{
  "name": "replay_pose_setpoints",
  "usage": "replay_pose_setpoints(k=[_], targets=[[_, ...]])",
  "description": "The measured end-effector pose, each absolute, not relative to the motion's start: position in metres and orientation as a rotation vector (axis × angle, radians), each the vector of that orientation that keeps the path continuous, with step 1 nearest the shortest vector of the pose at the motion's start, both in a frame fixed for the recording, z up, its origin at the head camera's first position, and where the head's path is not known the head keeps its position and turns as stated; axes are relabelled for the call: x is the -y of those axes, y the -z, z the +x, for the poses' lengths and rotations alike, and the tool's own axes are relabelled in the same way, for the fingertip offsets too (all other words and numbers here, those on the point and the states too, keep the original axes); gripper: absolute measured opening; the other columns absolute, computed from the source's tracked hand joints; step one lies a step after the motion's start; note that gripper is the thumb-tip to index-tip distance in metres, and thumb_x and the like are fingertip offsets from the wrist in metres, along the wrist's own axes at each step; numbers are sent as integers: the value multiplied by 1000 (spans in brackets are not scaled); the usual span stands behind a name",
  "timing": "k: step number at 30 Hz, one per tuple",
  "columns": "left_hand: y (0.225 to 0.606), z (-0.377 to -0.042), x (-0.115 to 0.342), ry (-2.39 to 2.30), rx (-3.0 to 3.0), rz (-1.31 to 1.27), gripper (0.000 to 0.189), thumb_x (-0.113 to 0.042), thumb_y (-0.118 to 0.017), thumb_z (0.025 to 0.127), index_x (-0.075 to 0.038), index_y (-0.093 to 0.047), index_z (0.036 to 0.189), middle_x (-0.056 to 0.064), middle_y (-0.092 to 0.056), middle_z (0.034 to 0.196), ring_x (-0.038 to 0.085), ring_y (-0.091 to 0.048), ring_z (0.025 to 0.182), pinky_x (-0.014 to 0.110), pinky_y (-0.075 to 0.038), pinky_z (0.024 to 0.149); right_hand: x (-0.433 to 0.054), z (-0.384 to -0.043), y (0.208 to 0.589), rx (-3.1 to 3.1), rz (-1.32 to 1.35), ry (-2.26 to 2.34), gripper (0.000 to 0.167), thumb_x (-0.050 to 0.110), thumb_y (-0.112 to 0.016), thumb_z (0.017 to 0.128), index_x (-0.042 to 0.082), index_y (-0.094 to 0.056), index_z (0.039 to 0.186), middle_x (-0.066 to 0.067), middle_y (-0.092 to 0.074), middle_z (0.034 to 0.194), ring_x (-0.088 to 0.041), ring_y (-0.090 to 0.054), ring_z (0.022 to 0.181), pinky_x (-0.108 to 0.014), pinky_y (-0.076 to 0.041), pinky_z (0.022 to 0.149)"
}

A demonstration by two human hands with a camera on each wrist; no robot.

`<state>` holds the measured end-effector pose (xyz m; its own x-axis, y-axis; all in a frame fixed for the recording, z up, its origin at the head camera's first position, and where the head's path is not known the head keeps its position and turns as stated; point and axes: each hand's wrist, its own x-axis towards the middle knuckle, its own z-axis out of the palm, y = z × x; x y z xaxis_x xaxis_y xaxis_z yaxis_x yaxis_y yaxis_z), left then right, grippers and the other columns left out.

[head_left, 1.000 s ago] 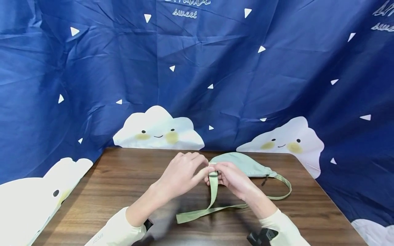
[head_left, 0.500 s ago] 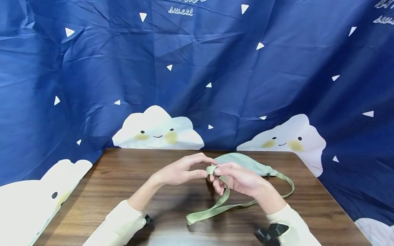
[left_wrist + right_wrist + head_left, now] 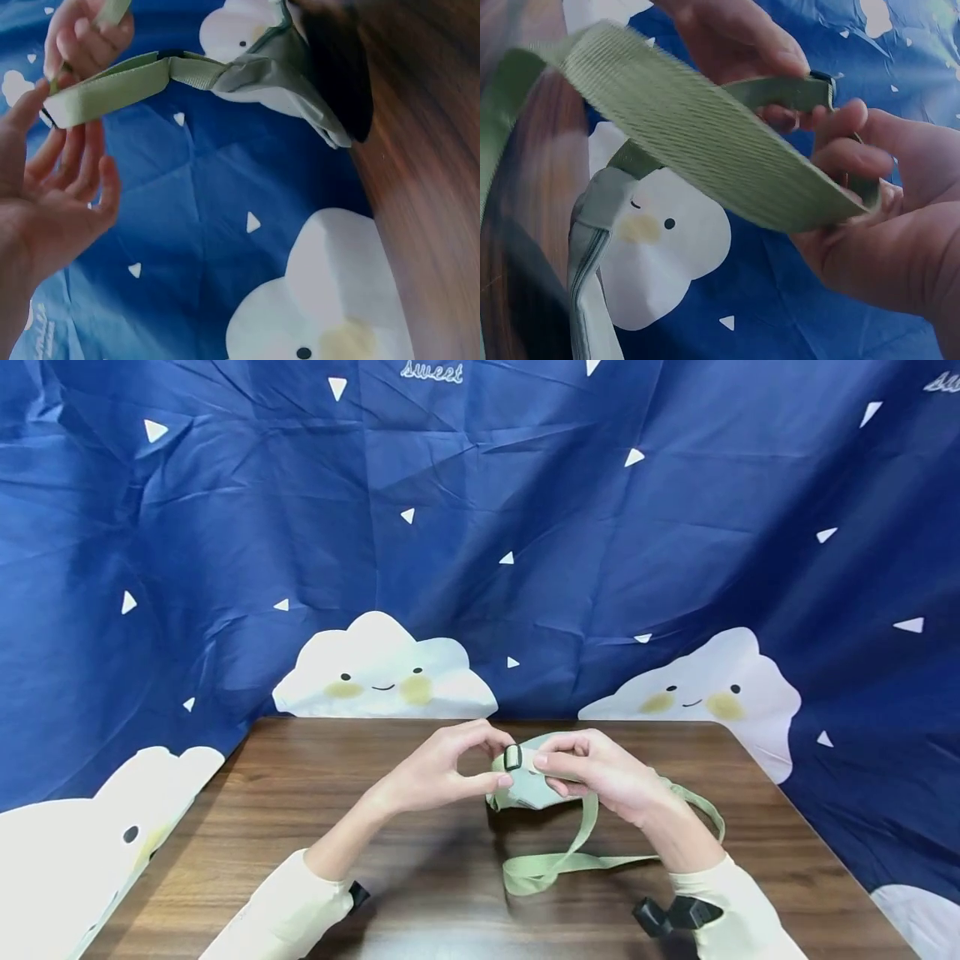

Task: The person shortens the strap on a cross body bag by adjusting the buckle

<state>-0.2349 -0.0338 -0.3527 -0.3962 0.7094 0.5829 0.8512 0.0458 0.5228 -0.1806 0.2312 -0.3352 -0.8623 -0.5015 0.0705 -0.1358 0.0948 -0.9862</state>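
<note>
A pale green sling bag [image 3: 536, 792] hangs between the hands, its long green webbing strap [image 3: 588, 822] looping down to the table. My left hand [image 3: 442, 768] holds the black strap buckle [image 3: 517, 762] and the webbing beside it, thumb below and fingers above. Just right of the buckle, my right hand [image 3: 603, 777] pinches the strap between thumb and fingers. In the right wrist view, a wide band of strap [image 3: 697, 127] crosses in front and partly hides the fingers. The left wrist view shows the folded strap [image 3: 120, 90] running from the fingertips to the bag.
Under the hands lies a brown wooden table [image 3: 315, 777]. Behind it hangs a blue cloth [image 3: 450, 552] printed with white clouds and triangles. Black wrist straps [image 3: 678, 914] sit on the sleeves. The strap's loose loop rests on the tabletop.
The right hand has moved right, drawing strap away from the left hand. The buckle now shows plainly between them. The bag has shifted left and towards me, and the strap's loop has slid right.
</note>
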Motion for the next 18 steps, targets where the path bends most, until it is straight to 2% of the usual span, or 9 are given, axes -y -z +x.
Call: replay_pose_setpoints(k=[4, 9, 11, 14, 18], targets=[[351, -223, 26, 1416, 2074, -1462, 29, -20, -81, 90, -15, -69, 116, -9, -66, 102, 10, -64, 94, 33, -53, 86, -223, -180, 334, -2223, -531, 1848, 24, 20, -67, 99, -4, -68, 95, -5, -42, 63, -13, -38, 57, -22, -29, 53], [337, -201, 14, 1613, 1950, -1259, 29, -1, -77, 88, 0, -70, 116, 9, -69, 103, 28, -68, 93, 45, -54, 86, -216, -179, 330, -2395, -496, 1874, 24, 14, -63, 97, 0, -60, 78, -2, -34, 61, -14, -31, 53, -25, -24, 53], [331, -193, 12, 1657, 1937, -1237, 29, 4, -75, 87, 3, -69, 115, 13, -69, 104, 32, -68, 94, 50, -53, 87, -214, -178, 330, -2406, -516, 1886, 25, 12, -62, 96, 1, -57, 74, -2, -33, 59, -14, -31, 52, -25, -23, 52], [331, -189, 12, 1678, 1956, -1241, 28, 6, -73, 85, 2, -70, 112, 13, -69, 104, 29, -67, 95, 52, -53, 87, -211, -175, 332, -2351, -566, 1924, 24, 9, -60, 96, -1, -55, 75, -4, -36, 58, -14, -32, 52, -25, -23, 50], [344, -196, 14, 1671, 2020, -1240, 28, 0, -75, 85, -5, -70, 112, 3, -70, 102, 22, -67, 93, 49, -53, 85, -207, -173, 338, -2247, -683, 1967, 21, 8, -57, 98, -2, -57, 80, -10, -47, 62, -15, -38, 54, -25, -26, 48]])
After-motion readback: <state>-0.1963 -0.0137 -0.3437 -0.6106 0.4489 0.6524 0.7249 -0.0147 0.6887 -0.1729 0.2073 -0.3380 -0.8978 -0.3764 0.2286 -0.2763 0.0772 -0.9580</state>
